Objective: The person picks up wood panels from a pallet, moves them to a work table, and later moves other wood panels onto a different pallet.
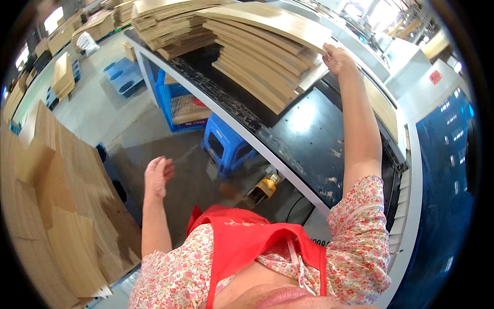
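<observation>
I stand in a wood-products factory hall: stacks of thin veneer sheets (257,56) crowd a long black machine table (309,134), more piles (62,77) sit on pallets across the concrete floor (103,108), beside blue plastic crates (180,105).

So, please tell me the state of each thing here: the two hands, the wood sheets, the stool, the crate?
Right hand: raised, gripping the top wood sheet.
Left hand: open, empty, held out over the floor.
Sheet stack on the table: fanned, uneven.
Left sheet pile: loosely overlapped.
Blue stool: upright.
Blue crate: holds sheets.
</observation>
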`<state>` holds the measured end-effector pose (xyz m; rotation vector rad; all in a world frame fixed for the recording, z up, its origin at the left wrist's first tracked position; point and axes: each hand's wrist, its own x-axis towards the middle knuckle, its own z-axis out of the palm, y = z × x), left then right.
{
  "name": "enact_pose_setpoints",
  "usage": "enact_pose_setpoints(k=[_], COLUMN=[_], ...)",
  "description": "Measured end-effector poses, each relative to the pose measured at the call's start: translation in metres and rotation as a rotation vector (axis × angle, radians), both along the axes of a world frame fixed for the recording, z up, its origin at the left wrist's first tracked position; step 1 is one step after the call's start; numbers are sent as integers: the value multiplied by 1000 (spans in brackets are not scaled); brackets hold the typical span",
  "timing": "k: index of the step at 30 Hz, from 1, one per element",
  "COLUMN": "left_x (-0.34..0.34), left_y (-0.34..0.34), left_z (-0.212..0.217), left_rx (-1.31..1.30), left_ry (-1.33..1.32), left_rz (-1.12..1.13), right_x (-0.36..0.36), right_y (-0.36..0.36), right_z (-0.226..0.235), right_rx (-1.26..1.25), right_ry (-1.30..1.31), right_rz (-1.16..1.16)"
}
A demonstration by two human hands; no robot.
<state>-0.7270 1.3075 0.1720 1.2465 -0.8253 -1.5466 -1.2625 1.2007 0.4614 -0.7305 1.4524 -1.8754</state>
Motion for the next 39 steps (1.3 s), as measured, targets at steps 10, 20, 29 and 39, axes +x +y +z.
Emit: enact_pose_setpoints(k=[10, 20, 29, 39], left_x=[-168, -277, -283, -327], left_y=[-85, -60, 36, 64], left_z=[133, 228, 191, 164], left_rx=[-366, -593, -677, -628], left_ry=[533, 158, 77, 214], left_rz=[-597, -461, -617, -650], right_x=[43, 94, 130, 77], right_y=[220, 291, 276, 341], right_z=[-56, -155, -228, -245], right_rx=[-211, 421, 198, 319], right_ry=[179, 586, 953, 968], right_rz=[-10, 11, -355, -451])
